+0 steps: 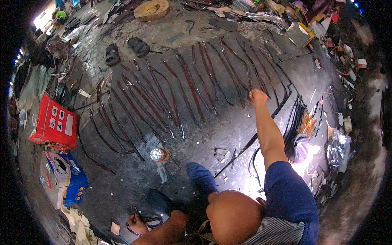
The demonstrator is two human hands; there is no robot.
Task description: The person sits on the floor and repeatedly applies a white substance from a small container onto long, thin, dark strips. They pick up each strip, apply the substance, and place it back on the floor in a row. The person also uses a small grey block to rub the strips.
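Observation:
Long, narrow, glossy dark-brown strips (190, 77) lie side by side on the grey ground sheet (196, 143). My right arm is stretched out to the far right of the rows. There my right hand (258, 97) is closed, pinching the near end of one dark strip (241, 61). Low on the left, close to my body, my left hand (136, 224) has its fingers curled around thin dark strips (153, 222) that loop out beside it. A small round container (159, 154) with a shiny top stands between the rows and my foot (200, 175).
A red box (57, 124) and a blue-and-white box (65, 179) stand at the left. Two black sandals (139, 47) and a round wooden block (152, 10) lie at the far side. Black strips (294, 122), clear plastic (339, 149) and scraps line the right.

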